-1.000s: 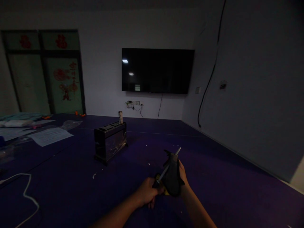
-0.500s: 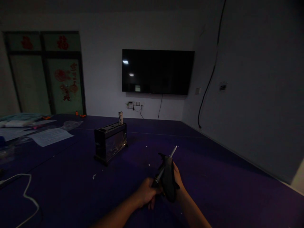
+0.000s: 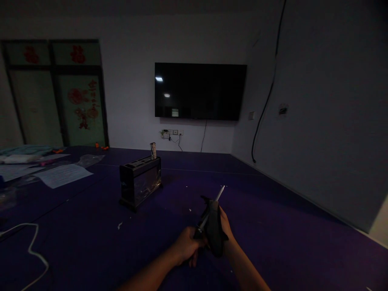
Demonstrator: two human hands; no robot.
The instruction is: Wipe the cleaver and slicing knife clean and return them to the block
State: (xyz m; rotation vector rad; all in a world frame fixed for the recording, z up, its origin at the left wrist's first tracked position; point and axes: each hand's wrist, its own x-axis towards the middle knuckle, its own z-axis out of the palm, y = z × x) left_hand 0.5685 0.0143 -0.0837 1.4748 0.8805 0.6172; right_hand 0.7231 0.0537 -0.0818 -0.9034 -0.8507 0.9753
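My left hand (image 3: 186, 246) is closed round the dark handle of a thin metal rod (image 3: 212, 208) that points up and away, its pale tip near the middle of the view. My right hand (image 3: 226, 230) is wrapped round a dark, roughly shark-shaped object (image 3: 214, 228) that the rod passes along; in the dim light I cannot tell whether the rod goes through it. Both hands hover low over the purple floor mat (image 3: 273, 226). A dark box-shaped holder with a clear front (image 3: 140, 181) stands ahead and to the left of the hands.
A black TV (image 3: 200, 91) hangs on the far wall above wall sockets (image 3: 173, 132). Papers (image 3: 62, 174) and plastic wrap lie at the left. A white cable (image 3: 30, 250) curls at the lower left. A small patterned can (image 3: 153, 150) stands behind the holder. The right wall is close.
Both hands with the rod and dark object shifted slightly left and a little up compared with one second ago. The grips look the same.
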